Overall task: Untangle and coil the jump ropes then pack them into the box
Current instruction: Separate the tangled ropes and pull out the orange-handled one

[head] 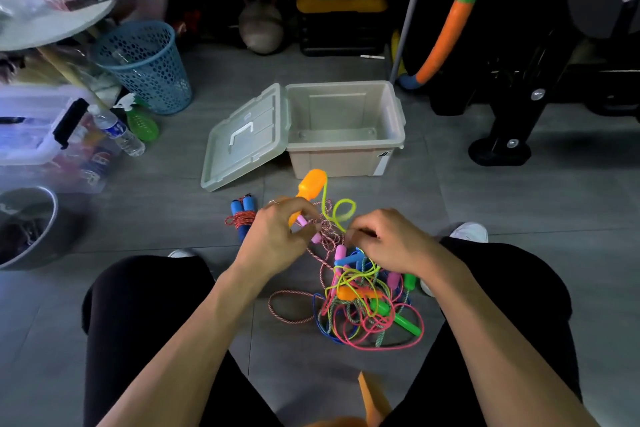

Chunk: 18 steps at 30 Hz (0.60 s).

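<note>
A tangle of coloured jump ropes (367,305) lies on the grey floor between my knees, with pink, green, blue and orange handles mixed in. My left hand (280,236) grips an orange handle (310,189) together with a pink handle (304,224), held above the floor. A yellow-green cord (337,213) loops from the orange handle. My right hand (384,239) pinches a pink-and-white twisted rope (327,232) just right of the left hand. A coiled red rope with blue handles (242,215) lies on the floor to the left. The beige box (346,156) stands open beyond, nothing inside, its lid (246,139) flipped to the left.
A blue mesh basket (145,66), a water bottle (119,132) and a clear storage bin (38,128) stand at the left. A grey bowl (26,229) sits near my left knee. Black exercise equipment (519,97) and a foam hoop (450,21) stand at the right.
</note>
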Motion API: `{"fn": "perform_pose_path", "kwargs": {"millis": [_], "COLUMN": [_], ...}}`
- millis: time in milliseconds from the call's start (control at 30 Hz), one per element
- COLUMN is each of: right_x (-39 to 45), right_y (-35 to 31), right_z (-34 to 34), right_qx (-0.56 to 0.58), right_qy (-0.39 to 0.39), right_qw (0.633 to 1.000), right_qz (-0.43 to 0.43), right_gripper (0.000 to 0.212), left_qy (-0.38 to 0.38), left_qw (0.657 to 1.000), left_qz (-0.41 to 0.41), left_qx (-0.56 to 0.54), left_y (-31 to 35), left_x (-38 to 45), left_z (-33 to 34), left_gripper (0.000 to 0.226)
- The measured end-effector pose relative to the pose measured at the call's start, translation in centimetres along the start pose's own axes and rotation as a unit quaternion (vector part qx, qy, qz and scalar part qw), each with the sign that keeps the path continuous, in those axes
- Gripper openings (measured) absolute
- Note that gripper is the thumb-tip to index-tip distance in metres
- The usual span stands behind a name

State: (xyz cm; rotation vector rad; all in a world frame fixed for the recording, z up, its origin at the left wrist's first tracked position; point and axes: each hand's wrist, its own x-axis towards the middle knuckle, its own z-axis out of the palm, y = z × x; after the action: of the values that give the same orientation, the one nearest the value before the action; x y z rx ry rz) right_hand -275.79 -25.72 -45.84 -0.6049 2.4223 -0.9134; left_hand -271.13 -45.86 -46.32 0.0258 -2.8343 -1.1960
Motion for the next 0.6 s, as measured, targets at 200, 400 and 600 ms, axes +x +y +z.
{"fn": "perform_pose_path", "kwargs": {"millis": [200,400,600], "right_x": [-0.2,-0.5,-1.0], "right_y": [0.0,0.6,1.8], "right_z": [0.2,0.5,0.0], "right_qx": [0.0,-0.011,-0.043], "right_qy": [-0.025,-0.01,0.06], "right_qw": [1.0,1.0,0.997], "right_qz": [-0.016,0.023,-0.009], "right_gripper": [0.023,0.034,0.024], "left_qy": [-0.09,0.072,0.095], "left_qw": [0.994,0.995,0.944], "left_qz": [0.055,-0.073,-0.316], "left_qx": [0.005,0.018,0.018], "left_y": [-0.7,-1.0,-3.5], "left_x": [-0.3,0.6,1.6], "left_z": [1.4,0.3,-1.7], "left_gripper": [0.016,0.015,0.016]}}
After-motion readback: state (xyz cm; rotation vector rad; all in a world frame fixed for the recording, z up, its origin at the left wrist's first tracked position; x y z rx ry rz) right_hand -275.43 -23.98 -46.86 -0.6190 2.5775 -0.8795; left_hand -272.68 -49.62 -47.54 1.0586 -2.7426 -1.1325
